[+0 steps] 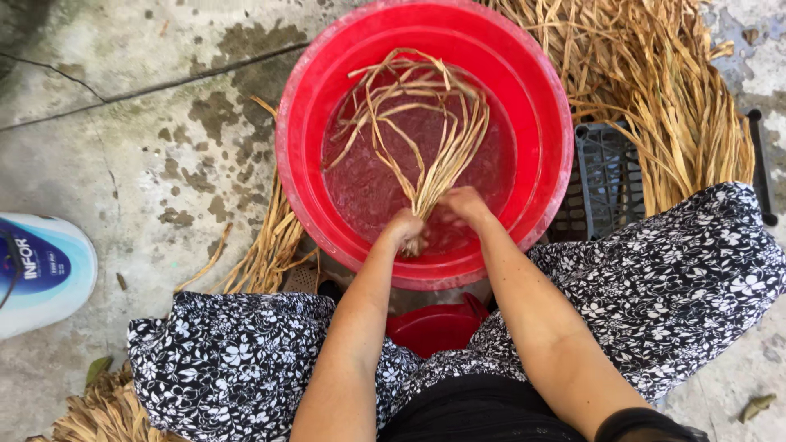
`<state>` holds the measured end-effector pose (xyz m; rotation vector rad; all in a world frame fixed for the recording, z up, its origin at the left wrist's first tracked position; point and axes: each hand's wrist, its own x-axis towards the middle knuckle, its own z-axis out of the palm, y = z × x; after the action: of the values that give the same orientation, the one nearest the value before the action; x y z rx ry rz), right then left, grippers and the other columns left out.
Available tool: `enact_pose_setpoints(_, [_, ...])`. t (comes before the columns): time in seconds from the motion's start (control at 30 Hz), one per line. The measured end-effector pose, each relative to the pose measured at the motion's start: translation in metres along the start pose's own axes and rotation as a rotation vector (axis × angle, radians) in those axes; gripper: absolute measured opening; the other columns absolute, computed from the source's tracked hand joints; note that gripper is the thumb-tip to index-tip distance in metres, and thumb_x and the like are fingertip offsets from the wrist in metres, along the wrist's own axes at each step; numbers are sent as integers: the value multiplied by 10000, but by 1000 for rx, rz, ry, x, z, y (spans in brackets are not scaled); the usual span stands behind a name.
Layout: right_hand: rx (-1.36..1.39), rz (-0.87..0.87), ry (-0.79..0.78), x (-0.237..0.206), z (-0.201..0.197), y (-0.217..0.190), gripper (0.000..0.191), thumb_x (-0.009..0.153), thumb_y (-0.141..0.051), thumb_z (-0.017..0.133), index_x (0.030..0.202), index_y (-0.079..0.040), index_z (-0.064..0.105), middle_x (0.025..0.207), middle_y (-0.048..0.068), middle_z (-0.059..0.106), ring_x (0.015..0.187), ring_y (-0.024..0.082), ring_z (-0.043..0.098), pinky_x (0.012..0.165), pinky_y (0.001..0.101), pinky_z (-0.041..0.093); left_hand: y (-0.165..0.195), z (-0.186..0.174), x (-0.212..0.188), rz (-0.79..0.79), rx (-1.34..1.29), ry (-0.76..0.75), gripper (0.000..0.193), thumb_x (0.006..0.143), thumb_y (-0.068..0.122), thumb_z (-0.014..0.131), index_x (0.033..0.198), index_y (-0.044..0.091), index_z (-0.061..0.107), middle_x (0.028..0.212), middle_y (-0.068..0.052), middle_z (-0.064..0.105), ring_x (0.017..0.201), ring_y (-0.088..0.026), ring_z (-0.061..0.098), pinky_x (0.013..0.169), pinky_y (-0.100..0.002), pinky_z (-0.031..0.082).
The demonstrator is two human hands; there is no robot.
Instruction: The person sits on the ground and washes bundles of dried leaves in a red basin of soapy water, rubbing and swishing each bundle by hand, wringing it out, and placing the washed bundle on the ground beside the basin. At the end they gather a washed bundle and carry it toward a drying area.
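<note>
I am soaking a bunch of long, dry, tan plant strips [417,123] in the round red plastic basin [540,106] of water that sits on the concrete floor [123,123] between my knees. My left hand [405,229] is closed in a fist round the gathered near end of the bunch, low at the near wall of the basin; my right hand [465,205] is curled shut on the same end just beside it, the two nearly touching. The far ends fan out and curl over the water. By my reckoning the next move calls for a firm hold to press the loose ends under. More dry strips lie heaped [655,82] over a dark plastic crate [606,176] beyond my right knee.
</note>
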<state>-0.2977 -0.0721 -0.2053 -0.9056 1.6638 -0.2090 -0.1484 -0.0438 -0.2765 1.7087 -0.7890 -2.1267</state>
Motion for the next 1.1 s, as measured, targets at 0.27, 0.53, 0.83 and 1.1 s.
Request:
enact_pose_setpoints(0.27, [261, -168, -16, -5, 12, -6, 407, 905, -158, 735, 1252, 0, 595, 1058, 192, 717, 819, 256, 683, 682, 415, 551, -2, -6, -30, 28, 336, 252, 420, 979, 426, 646, 975, 8, 694, 670, -100, 655, 492, -204, 578, 444, -376, 468])
enact_pose_setpoints(0.53, [651, -39, -283, -5, 20, -20, 253, 952, -124, 684, 1153, 16, 620, 799, 125, 692, 527, 196, 614, 497, 373, 551, -3, 52, -77, 340, 703, 244, 536, 996, 511, 500, 1041, 20, 708, 928, -248, 694, 878, -406, 682, 791, -512, 522])
enact_pose_setpoints(0.83, [1100, -239, -21, 52, -89, -53, 87, 1045, -155, 670, 1062, -101, 604, 804, 76, 636, 600, 247, 583, 617, 437, 559, 36, 25, -259, 586, 650, 113, 461, 1049, 462, 494, 1141, 59, 700, 825, -134, 683, 731, -247, 638, 687, -433, 514])
enact_pose_setpoints(1.1, [977, -326, -146, -6, -85, -67, 913, 931, -760, 391, 1577, -115, 373, 1527, 284, 472, 1098, 415, 683, 851, 559, 561, 39, -57, -275, 480, 69, 314, 396, 966, 364, 576, 1305, 164, 623, 817, 30, 725, 504, -81, 566, 420, -254, 456])
